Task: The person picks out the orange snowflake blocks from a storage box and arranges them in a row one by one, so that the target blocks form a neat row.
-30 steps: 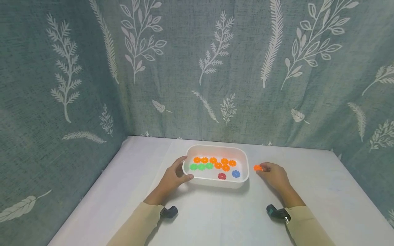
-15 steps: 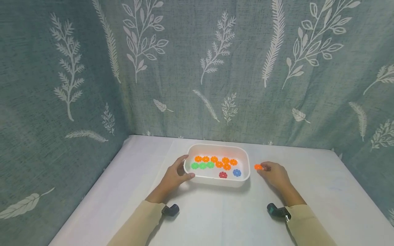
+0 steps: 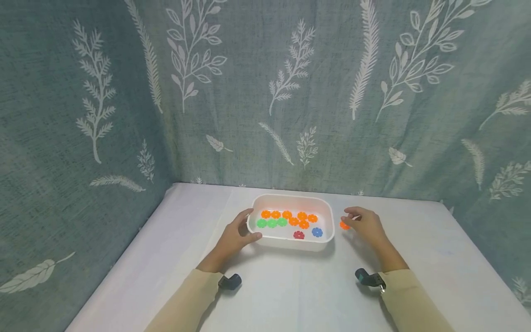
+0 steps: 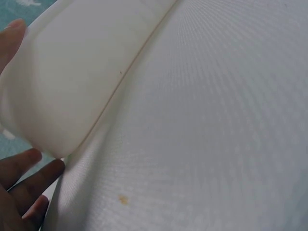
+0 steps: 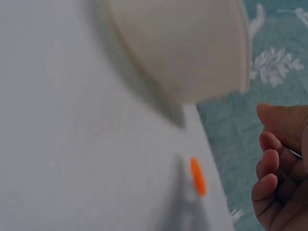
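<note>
A white oblong tray (image 3: pixel 290 243) sits on the white tabletop (image 3: pixel 290 295), its long axis running left to right across the person's front, parallel to the leaf-printed curtain (image 3: pixel 265 92) behind it. The left hand (image 3: pixel 234 237) holds the tray's left end, the thumb along the near wall and the fingers curled round the far corner of the rim; the left wrist view shows fingertips (image 4: pixel 33 168) against the tray's outer wall (image 4: pixel 72 82). Inside the tray lie flat flower-shaped plastic discs: a row of orange discs (image 3: pixel 286 215) along the far side, three green discs (image 3: pixel 271 223) in a row at the left, a red disc (image 3: pixel 298 235) and a blue disc (image 3: pixel 317 232) near the front wall. One more orange disc (image 3: pixel 344 225) lies on the table just beside the tray's right end, outside it. The right hand (image 3: pixel 365 224) is lifted just above and to the right of this disc, fingers loosely curled and holding nothing; in the right wrist view the disc (image 5: pixel 197 177) shows edge-on, apart from the fingers (image 5: pixel 269 168). A small dark camera is strapped at each wrist, the left one (image 3: pixel 229 281) and the right one (image 3: pixel 367 277), beside beige sleeves (image 3: pixel 186 299).
</note>
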Demonstrator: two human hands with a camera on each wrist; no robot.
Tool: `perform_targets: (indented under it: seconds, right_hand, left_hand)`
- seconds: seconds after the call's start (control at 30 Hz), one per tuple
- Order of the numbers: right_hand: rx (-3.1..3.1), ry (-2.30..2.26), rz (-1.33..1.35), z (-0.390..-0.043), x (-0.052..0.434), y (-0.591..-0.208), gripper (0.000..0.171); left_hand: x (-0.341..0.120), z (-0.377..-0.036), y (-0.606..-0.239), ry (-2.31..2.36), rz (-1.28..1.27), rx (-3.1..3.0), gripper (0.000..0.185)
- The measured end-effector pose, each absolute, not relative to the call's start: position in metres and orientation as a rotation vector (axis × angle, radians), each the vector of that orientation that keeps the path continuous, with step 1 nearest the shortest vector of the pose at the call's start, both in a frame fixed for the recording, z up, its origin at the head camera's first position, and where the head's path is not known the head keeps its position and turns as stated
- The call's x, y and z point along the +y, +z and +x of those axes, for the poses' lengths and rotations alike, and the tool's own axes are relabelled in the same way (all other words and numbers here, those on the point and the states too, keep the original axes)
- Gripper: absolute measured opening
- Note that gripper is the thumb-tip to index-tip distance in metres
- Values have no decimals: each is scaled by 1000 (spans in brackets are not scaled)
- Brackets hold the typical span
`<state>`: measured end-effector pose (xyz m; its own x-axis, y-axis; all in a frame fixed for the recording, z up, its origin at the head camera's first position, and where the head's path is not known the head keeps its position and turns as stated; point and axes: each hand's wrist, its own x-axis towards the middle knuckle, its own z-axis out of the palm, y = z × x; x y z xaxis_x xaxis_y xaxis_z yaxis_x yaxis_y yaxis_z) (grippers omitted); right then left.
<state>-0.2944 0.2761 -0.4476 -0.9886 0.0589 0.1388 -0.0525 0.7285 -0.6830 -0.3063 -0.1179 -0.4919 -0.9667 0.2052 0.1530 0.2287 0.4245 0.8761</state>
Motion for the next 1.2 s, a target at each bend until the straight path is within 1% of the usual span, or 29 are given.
perform_targets:
  seconds: [0.13,0.3,0.5,0.67,0.93,1.07,1.2]
  right_hand:
    - [-2768,1148,-34,-295,257,-438,39]
    - [-2771,1207,-54,-297,235,-430,40]
    - [-2797,1127,-11,-303,209,-428,37]
    - [-2858,995,99,-310,193,-434,32]
    - [-2968,573,437,-316,182,-439,25]
    - [-2996,473,501,-318,177,-435,26]
    - [-3029,383,497,-321,174,-435,22]
  left_hand:
    - [-120,-307,-491,-1617,-389,-2642,83]
    - [-122,-308,-491,-1605,-389,-2651,83]
    - [-122,-307,-492,-1601,-380,-2651,82]
    - [-119,-305,-495,-1585,-358,-2655,82]
    - [-116,-302,-493,-1553,-341,-2664,82]
    - [-116,-301,-491,-1561,-325,-2659,82]
    - [-115,-304,-491,-1544,-335,-2665,83]
